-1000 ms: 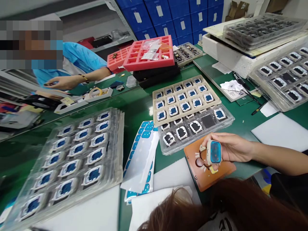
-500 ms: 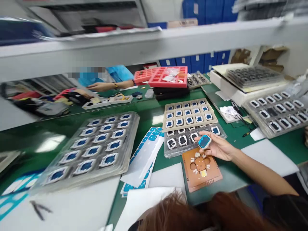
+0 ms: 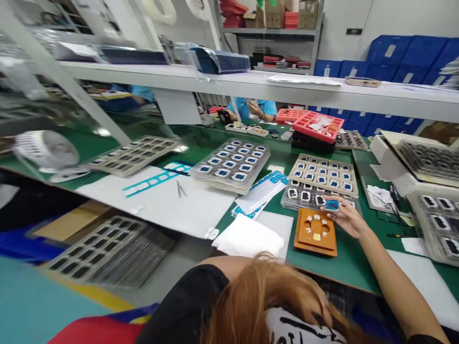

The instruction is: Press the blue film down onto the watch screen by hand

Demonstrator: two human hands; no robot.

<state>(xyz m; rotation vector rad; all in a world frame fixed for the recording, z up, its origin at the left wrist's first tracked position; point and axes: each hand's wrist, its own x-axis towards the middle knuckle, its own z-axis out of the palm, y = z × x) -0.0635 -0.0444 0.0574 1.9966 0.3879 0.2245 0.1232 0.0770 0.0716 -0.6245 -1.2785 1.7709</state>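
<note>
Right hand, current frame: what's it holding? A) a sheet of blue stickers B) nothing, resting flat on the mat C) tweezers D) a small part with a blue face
D: the right hand pinches a small blue-faced part in its fingertips, just right of the orange fixture and in front of the clear tray of parts.

On the table (image 3: pixel 344 267), the fixture plate (image 3: pixel 315 231) lies just in front of a clear tray (image 3: pixel 304 197), with a second tray (image 3: pixel 324 174) stacked partly over that tray's rear. The right hand (image 3: pixel 347 219) holds a small part (image 3: pixel 332 205) above the clear tray's front edge, just right of the plate. A stack of trays (image 3: pixel 231 165) sits to the left, with sticker sheets (image 3: pixel 261 191) between it and the clear tray, and an overhead shelf (image 3: pixel 251 86) runs behind.
</note>
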